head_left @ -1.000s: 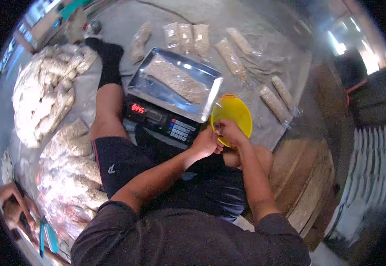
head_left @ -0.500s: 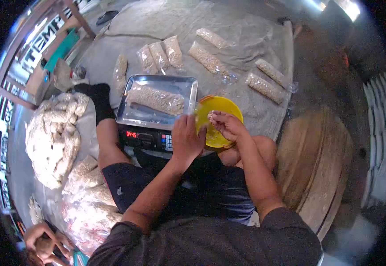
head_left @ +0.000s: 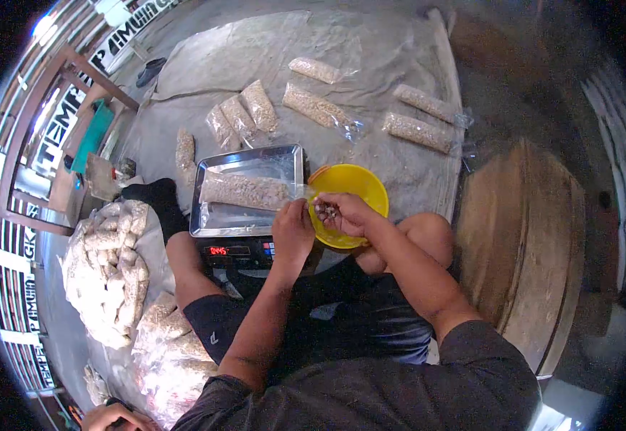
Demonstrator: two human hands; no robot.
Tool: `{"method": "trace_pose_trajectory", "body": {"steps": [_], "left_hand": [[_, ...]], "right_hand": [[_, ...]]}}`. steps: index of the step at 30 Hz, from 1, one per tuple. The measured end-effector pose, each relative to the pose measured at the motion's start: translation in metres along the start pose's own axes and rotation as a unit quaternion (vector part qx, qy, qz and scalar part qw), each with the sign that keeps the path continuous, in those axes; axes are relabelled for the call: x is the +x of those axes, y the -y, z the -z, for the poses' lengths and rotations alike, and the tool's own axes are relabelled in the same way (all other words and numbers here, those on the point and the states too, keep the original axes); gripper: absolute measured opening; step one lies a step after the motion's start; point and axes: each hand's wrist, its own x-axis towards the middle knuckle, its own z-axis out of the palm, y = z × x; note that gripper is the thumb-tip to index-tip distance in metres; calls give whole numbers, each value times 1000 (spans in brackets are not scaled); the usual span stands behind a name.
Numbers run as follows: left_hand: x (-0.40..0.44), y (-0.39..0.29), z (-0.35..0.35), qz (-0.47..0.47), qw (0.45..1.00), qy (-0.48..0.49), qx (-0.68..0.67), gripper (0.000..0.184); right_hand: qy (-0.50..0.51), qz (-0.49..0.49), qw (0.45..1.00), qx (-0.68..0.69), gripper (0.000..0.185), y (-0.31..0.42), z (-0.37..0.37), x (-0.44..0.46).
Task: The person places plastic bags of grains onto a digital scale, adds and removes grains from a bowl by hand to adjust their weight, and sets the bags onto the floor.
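Note:
A clear bag of pale beans [head_left: 245, 192] lies on the metal tray [head_left: 250, 231] of a scale with a red display [head_left: 228, 251]. My left hand [head_left: 293, 228] pinches the bag's open end at the tray's right edge. Beside it, my right hand [head_left: 343, 213] is over the yellow bowl [head_left: 370, 188], fingers curled round some beans. The bowl's inside is partly hidden by that hand.
Several filled bags [head_left: 316, 108] lie on the grey sheet [head_left: 255, 43] beyond the scale. A big heap of filled bags [head_left: 108, 273] is at the left. Wooden boards [head_left: 518, 251] are at the right. Another person's arm [head_left: 112, 416] shows at bottom left.
The view has shifted. My left hand has moved from beside the bowl to the bag's open end. My right hand has turned and stays at the bowl with beans.

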Motion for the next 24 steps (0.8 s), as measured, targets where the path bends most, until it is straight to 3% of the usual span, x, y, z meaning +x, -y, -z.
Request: {"method": "trace_pose_trajectory", "body": {"steps": [6, 9, 12, 15, 18, 20, 22, 23, 24], "left_hand": [[-10, -4, -1, 44, 997, -9, -68, 11], [-3, 3, 3, -40, 998, -49, -16, 9], [2, 22, -2, -61, 998, -25, 3, 15], [0, 32, -12, -63, 995, -68, -36, 11], [-2, 27, 2, -2, 996, -36, -78, 13], [-5, 30, 0, 5, 992, -72, -106, 15], [-6, 31, 0, 13, 986, -104, -129, 15], [-5, 31, 2, 18, 983, -118, -137, 15], [-5, 31, 5, 24, 980, -131, -145, 16]], "right_hand": [[-17, 40, 997, -57, 26, -1, -16, -7], [20, 78, 996, -49, 26, 3, -24, -5], [26, 72, 995, -59, 26, 14, -38, -2], [-8, 65, 995, -70, 21, 23, -62, -4], [9, 173, 926, -335, 20, 13, -14, 34], [19, 221, 860, -460, 24, 15, -9, 42], [-28, 179, 915, -360, 29, 24, -35, 37], [-83, 113, 971, -194, 31, 30, -82, 22], [-137, 44, 989, -20, 33, 33, -109, 15]]}}
